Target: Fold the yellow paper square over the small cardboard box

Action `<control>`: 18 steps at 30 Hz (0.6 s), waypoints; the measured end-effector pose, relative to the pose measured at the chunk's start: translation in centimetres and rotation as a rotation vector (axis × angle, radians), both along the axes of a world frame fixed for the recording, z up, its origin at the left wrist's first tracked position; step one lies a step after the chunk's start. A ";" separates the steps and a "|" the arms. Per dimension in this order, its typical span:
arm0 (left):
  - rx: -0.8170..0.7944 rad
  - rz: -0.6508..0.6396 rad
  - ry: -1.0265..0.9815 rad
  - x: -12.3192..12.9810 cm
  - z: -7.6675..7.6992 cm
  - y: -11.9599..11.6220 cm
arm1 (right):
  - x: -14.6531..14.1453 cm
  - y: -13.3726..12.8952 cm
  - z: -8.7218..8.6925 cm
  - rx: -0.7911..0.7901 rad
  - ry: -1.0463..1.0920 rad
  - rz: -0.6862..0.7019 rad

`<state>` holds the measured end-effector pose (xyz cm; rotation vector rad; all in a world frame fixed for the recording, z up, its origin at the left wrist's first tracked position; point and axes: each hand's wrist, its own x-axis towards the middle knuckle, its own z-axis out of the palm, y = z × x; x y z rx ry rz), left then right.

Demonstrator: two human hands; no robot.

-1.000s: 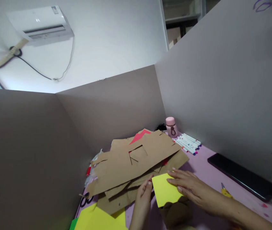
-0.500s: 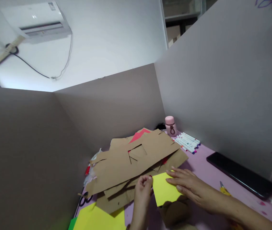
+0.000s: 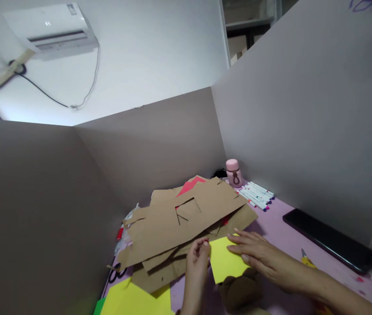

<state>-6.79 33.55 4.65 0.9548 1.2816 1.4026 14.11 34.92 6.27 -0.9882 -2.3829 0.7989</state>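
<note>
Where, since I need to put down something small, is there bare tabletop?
Mainly the bare purple tabletop between the markers, the phone and the right hand. The cutter partly blocks the strip between phone and forearm. Crowded: the left side, with the cardboard pile, large yellow paper and scissors.

Two hands (image 3: 197,260), one yellow square (image 3: 222,261); one phone (image 3: 332,240), one flask (image 3: 233,170)

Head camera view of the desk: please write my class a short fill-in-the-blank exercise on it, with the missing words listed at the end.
1. The right hand rests on a piece of ____ paper.
2. The bottle beside the white markers is mainly ____ in colour.
3. In the picture, the black phone lies to the ____ of the markers.

Missing words: yellow; pink; right.
</note>
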 end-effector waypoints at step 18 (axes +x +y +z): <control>0.133 -0.260 0.546 -1.6 0.6 -1.7 | 0.2 0.0 0.2 -0.023 0.054 0.042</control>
